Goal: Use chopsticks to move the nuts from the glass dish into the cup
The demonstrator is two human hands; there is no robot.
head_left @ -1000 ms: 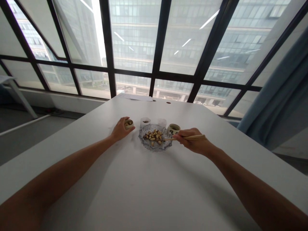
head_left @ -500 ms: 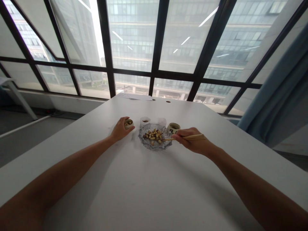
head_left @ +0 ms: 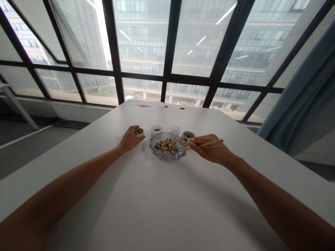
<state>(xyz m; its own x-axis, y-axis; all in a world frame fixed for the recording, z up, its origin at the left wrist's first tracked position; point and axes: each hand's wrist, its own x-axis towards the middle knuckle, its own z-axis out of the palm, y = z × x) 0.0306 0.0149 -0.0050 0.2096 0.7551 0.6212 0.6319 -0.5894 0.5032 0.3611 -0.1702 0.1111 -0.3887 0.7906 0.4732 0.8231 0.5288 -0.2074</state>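
Daylight from windows (head_left: 143, 38), glare streaks, soft shadows, dim foreground, wide-angle stretching at edges

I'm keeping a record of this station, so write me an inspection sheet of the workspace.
Surface: white table, two dark round spots near its far edge.
Things: glass bowl holding nut-like pieces; two pale cups behind it; patterned cup beside the right hand.
Clutter: papers at the far end.
Hands: left hand grips a small cup; right hand holds chopsticks, tips at the bowl.
Cables: dark strands on floor, left; too blurred to confirm.
Surroundings: windows ahead, blue curtain right.
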